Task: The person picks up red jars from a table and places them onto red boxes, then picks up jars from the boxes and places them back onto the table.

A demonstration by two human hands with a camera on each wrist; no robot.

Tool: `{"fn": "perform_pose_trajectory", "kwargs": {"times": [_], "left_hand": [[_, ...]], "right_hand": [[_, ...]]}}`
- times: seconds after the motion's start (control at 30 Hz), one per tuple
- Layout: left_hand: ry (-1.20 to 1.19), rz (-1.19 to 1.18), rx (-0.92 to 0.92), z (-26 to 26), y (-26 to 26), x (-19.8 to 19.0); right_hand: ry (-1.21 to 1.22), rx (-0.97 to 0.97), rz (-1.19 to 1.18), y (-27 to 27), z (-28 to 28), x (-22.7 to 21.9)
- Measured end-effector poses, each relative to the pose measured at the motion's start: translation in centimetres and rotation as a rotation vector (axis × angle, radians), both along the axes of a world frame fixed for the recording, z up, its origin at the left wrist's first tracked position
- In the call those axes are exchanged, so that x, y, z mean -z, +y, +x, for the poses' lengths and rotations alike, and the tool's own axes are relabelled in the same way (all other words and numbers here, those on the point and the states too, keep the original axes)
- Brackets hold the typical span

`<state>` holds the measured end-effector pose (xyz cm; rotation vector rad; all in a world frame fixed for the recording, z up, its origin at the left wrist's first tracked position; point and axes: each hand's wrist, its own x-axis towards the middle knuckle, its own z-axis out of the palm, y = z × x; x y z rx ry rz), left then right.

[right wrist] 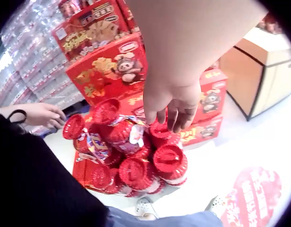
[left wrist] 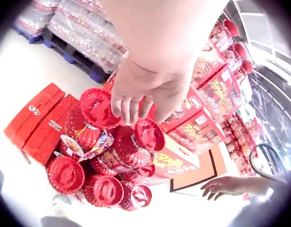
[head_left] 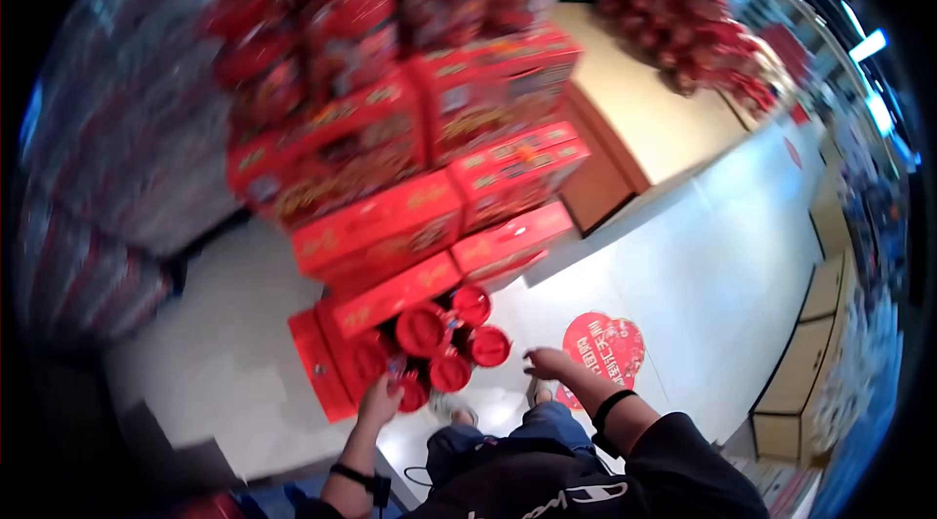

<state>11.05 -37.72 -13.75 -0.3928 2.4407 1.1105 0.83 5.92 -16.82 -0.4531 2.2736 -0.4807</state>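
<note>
Several plastic jars with red screw lids (head_left: pixel 422 329) stand clustered on the floor, at the foot of stacked red gift boxes. My left hand (head_left: pixel 381 402) hangs beside the jar nearest to it, its fingers loosely bent and holding nothing. In the left wrist view this hand overlaps a jar lid (left wrist: pixel 99 108). To the right of the cluster is my right hand (head_left: pixel 551 361), with relaxed fingers and nothing in them. Seen from the right wrist, its fingers hang over the red jars (right wrist: pixel 170 163).
Red gift boxes (head_left: pixel 376 226) rise in front, with more jars (head_left: pixel 351 31) on top. A red case (left wrist: pixel 34 123) stands left of the cluster. Wrapped bottle packs (right wrist: pixel 37 52) fill the left side. A wooden counter (head_left: pixel 634 109) and a red floor sticker (head_left: pixel 602 348) lie to the right.
</note>
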Motion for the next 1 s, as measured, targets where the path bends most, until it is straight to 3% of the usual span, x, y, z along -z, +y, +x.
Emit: {"fn": "perform_pose_trajectory", "kwargs": {"times": [0.03, 0.07, 0.1, 0.13, 0.2, 0.3, 0.33, 0.37, 0.4, 0.5, 0.63, 0.73, 0.77, 0.87, 1.0], "left_hand": [[0.012, 0.083, 0.084, -0.1, 2.3, -0.2], [-0.076, 0.020, 0.148, -1.3, 4.9, -4.1], [-0.059, 0.058, 0.156, -2.0, 7.2, -5.0], [-0.008, 0.024, 0.222, -2.7, 9.1, -4.6], [-0.045, 0.047, 0.269, -5.1, 14.5, -5.6], [-0.011, 0.059, 0.455, -10.0, 23.6, -6.8], [0.006, 0.028, 0.519, -11.9, 27.2, -7.1], [0.073, 0.003, 0.546, -13.6, 31.2, -8.3], [0.051, 0.091, 0.552, -15.2, 35.8, -11.0], [0.125, 0.087, 0.733, -19.2, 44.7, -11.1], [0.097, 0.167, 0.947, -24.1, 58.0, -14.1], [0.071, 0.203, 1.049, -25.9, 67.9, -16.9], [0.078, 0.207, 1.083, -26.6, 70.7, -17.2], [0.057, 0.288, 1.095, -29.0, 77.8, -17.4], [0.076, 0.252, 1.101, -34.7, 86.7, -16.0]], "right_hand": [[-0.037, 0.067, 0.205, 5.8, 2.5, -2.7], [-0.120, 0.052, 0.280, 9.0, 3.3, -1.9], [-0.155, 0.134, 0.286, 12.3, 4.6, -1.1], [-0.140, 0.143, 0.168, 14.8, 5.3, -4.9], [-0.104, 0.298, 0.110, 21.0, 7.5, -2.4], [-0.134, 0.428, -0.004, 28.3, 7.3, -6.2], [-0.023, 0.441, 0.007, 30.4, 7.5, -9.2], [0.087, 0.500, -0.069, 33.1, 7.8, -7.7], [0.086, 0.515, -0.054, 35.1, 7.1, -10.3], [0.207, 0.637, -0.094, 40.6, 7.6, -11.7], [0.268, 0.816, -0.140, 45.6, 7.3, -20.3], [0.249, 0.918, -0.173, 50.1, 7.9, -20.4], [0.270, 0.926, -0.190, 52.0, 8.1, -18.4], [0.240, 0.899, -0.133, 57.2, 8.1, -16.7], [0.054, 1.094, -0.135, 64.6, 6.8, -18.0]]}}
